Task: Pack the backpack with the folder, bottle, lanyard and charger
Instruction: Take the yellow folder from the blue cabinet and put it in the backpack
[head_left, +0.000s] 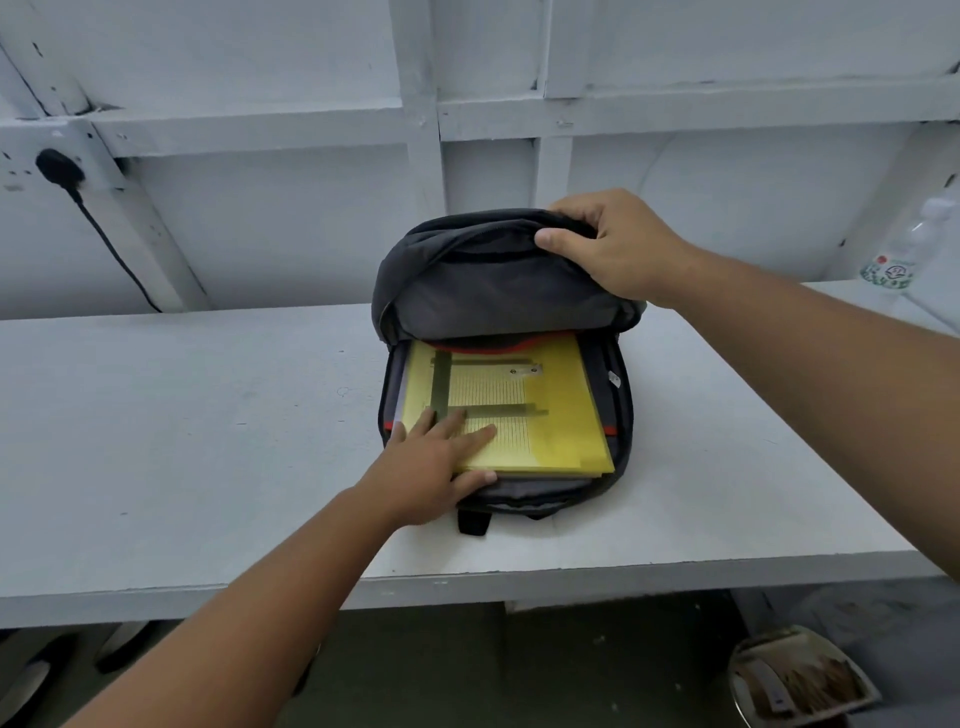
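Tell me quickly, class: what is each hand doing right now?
Left hand: pinches the yellow folder at its near edge.
Right hand: grips the backpack flap.

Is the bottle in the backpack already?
No, the clear bottle stands far off to the right, outside the open backpack.
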